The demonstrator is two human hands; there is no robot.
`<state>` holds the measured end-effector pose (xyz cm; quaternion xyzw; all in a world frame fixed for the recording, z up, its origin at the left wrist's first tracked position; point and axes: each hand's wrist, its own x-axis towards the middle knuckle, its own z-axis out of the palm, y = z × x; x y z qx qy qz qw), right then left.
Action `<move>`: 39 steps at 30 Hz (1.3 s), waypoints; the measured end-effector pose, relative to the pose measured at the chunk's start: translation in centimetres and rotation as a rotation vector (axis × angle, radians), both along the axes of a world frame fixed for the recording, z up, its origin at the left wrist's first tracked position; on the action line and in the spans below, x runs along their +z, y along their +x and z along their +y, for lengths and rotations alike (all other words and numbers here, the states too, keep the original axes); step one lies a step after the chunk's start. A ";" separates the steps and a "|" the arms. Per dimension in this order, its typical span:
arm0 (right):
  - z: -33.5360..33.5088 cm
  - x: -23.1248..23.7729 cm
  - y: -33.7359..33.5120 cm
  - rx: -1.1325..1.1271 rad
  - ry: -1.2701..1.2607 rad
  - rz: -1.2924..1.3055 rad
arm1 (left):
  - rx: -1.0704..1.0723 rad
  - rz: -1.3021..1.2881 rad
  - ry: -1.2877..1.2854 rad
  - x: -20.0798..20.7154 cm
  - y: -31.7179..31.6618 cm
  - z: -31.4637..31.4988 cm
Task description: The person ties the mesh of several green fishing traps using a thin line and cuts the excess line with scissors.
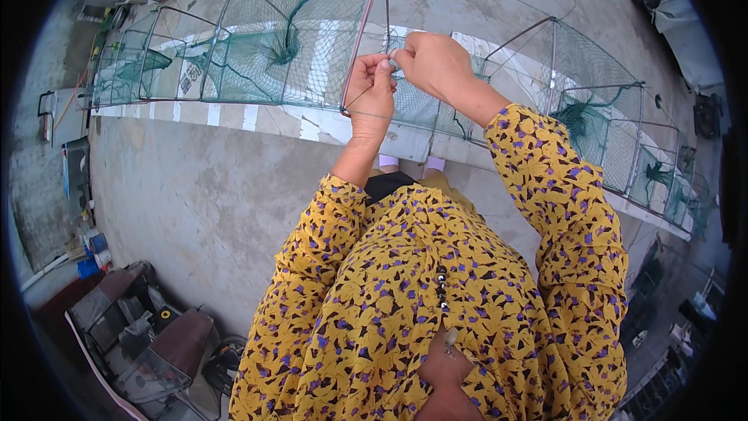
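Left hand: we see the left hand just right of the reddish frame bar, thumb and fingers narrowed in a pinch on a small pale piece; what exactly this piece is, we cannot tell.
Right hand: the right hand is farther right of the bar, its fingers curled and closed at the same piece, so the two hands almost meet.
Reason for the grip: we judge that the left hand steadies the work while the right one does the fine part, because both hold so near to the bar.
Thin line: a fine dark line crosses the left wrist near the lower end of the bar; where it ends is not clear to us.
Net: the green net trap spreads to both sides of the bar, which belongs to it, and its other frames stand upright, perhaps to keep the mesh open and easy to reach.
Support: the long pale support runs under the net, below the bar, probably to raise the work to our hands.
Vehicle: a dark-seated vehicle stands well apart, below and left of the bar.
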<state>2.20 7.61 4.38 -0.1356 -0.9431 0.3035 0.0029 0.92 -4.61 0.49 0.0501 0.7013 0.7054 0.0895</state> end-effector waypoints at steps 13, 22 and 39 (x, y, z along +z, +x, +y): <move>0.5 -0.1 -1.6 0.003 -0.501 -0.139 | 0.012 0.006 -0.021 -0.1 0.6 -0.3; 0.1 8.4 -2.3 0.505 -1.019 0.012 | -0.041 0.155 0.014 -0.7 1.1 -0.5; -2.7 10.1 -6.2 0.451 -1.115 0.243 | 0.014 0.149 0.002 -0.8 1.5 0.5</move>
